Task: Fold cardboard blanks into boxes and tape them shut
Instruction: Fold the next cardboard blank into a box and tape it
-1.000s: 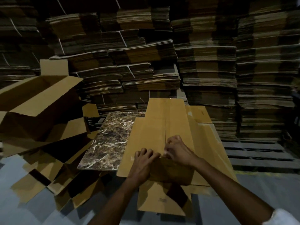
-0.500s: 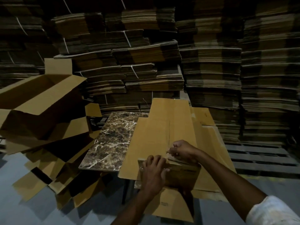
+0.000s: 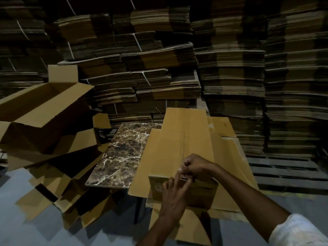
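A flat cardboard blank (image 3: 177, 139) lies lengthwise on a marble-patterned table top (image 3: 122, 151), on top of more blanks. Its near end flap (image 3: 204, 190) stands folded up toward me. My left hand (image 3: 173, 191) rests against the flap's near face with its fingers fairly straight, fingertips at the top edge. My right hand (image 3: 194, 166) reaches over from the right, fingers curled, and pinches the flap's top edge. Something small and dark shows under its fingertips; I cannot tell what it is.
An open, erected box (image 3: 44, 107) sits at the left on a heap of loose cardboard (image 3: 58, 196) that spreads over the grey floor. Tall stacks of bundled flat blanks (image 3: 159, 68) fill the background. A wooden pallet (image 3: 284, 173) lies to the right.
The near flap has come up from lying flat to standing. My left hand slid down and right onto its face. My right hand stayed at the flap's top edge.
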The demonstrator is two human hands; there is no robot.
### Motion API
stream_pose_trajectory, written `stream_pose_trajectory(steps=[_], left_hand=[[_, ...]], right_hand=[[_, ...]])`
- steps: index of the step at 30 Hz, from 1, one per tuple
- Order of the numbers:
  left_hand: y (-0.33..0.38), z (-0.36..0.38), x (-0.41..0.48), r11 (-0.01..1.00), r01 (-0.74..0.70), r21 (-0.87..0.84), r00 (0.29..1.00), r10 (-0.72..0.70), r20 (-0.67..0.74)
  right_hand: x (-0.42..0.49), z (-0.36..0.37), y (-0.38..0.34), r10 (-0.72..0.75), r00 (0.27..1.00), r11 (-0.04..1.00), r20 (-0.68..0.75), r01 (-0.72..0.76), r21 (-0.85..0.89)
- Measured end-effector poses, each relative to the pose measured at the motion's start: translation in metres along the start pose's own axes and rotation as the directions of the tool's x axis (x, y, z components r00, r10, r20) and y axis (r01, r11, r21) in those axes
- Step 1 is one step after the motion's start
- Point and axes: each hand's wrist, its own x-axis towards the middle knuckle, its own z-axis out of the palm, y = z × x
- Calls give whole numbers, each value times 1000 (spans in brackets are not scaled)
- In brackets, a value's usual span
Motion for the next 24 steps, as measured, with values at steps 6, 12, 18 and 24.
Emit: stream_pose_trajectory(steps=[6,12,18,24], left_hand=[[13,7,3,999,-16,44,998,13,56],[12,11,5,999,-5,35,997,2,79],[16,6,12,999,32,25,999,-33,29],[5,-2,12,997,-44,62,999,42,34]], right_hand=[[-11,13,4,-47,982,999,-185,42,-31],[-2,20,16,129,894,980,-429,-50,191],[16,-9,22,196,805,975,-561,-101,196],[0,-43,37,219,891,769,-398,93,632]])
